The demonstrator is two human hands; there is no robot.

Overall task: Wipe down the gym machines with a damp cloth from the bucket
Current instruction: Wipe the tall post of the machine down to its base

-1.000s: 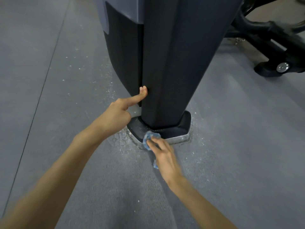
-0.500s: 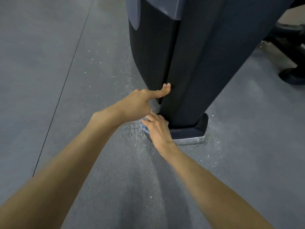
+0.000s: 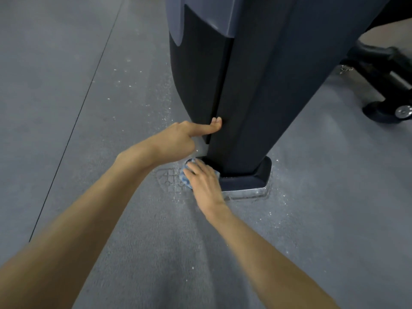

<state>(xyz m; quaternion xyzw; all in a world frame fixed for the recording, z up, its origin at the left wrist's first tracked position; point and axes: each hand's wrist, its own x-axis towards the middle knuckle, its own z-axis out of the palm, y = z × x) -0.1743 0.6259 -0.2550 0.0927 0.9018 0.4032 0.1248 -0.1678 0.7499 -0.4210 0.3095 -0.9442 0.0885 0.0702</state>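
**Hands low, grit close by**

The left hand (image 3: 178, 139) braces straight fingertips on the column (image 3: 256, 97). Just below it, the right hand (image 3: 205, 181) presses the blue cloth (image 3: 185, 179) flat-fingered onto the base foot (image 3: 256, 175). Overshooting the foot's edge could drag grit from the floor (image 3: 133, 90) back on.

Grey textured floor (image 3: 93, 166) carries a black machine foot (image 3: 256, 177) on a metal plate (image 3: 245, 193), just right of the fingers (image 3: 197, 168) of the right hand (image 3: 206, 185). Blue cloth (image 3: 185, 180) lies under those fingers. White specks (image 3: 165, 118) surround them; a dark seam (image 3: 72, 130) runs well left.
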